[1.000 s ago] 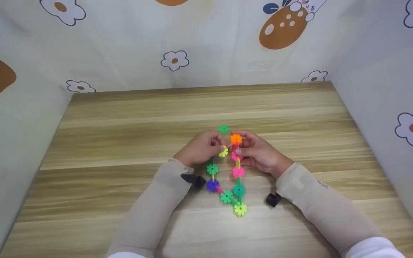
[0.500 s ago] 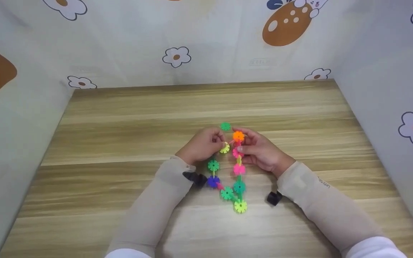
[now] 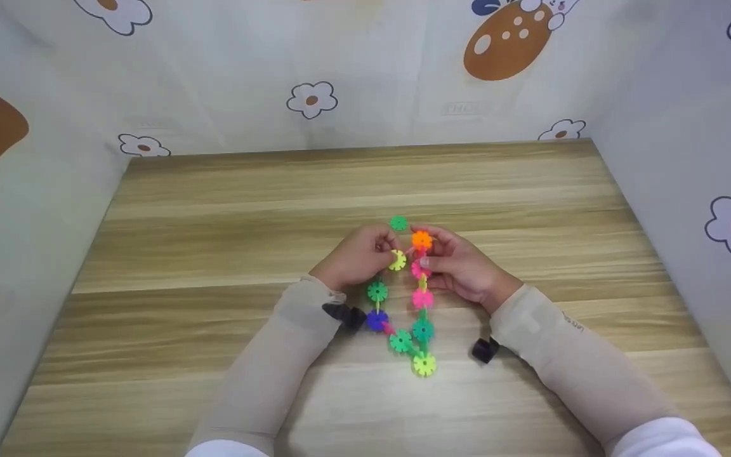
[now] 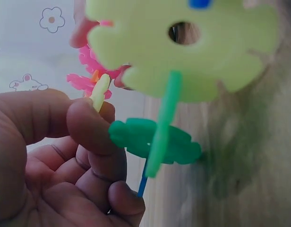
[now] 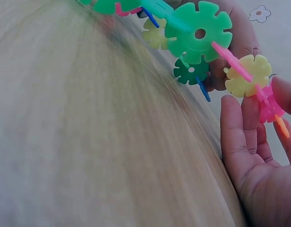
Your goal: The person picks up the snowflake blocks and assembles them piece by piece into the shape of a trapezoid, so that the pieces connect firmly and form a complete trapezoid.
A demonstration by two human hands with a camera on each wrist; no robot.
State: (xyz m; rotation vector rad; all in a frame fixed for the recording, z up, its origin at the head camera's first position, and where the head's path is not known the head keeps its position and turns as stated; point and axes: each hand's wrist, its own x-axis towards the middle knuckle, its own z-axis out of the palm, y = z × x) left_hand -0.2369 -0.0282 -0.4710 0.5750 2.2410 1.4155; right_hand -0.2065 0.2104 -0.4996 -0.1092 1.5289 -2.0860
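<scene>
A chain of notched plastic snowflake discs hangs in a loop between both hands in the head view. My left hand point(image 3: 358, 255) pinches a yellow snowflake disc point(image 3: 397, 260) between thumb and fingers. On the right side, my right hand point(image 3: 466, 270) grips a pink snowflake disc point(image 3: 419, 269) with its thumb in front; an orange disc point(image 3: 422, 240) sits just above. Further down the loop are a blue disc point(image 3: 377, 320), a teal disc point(image 3: 423, 330) and a yellow-green disc point(image 3: 424, 364) at the bottom. The left wrist view shows the pinched yellow disc point(image 4: 100, 92) edge-on.
A single green disc point(image 3: 398, 223) is seen just beyond the hands, apart from the chain. Everything is above a wood-grain table point(image 3: 213, 209), with a patterned curtain point(image 3: 378, 76) along its back and sides. Black wrist cameras point(image 3: 483, 350) project from the sleeves.
The head view has shifted slightly, so the table sits a little higher in it. Both hands keep their hold on the chain with no clear movement.
</scene>
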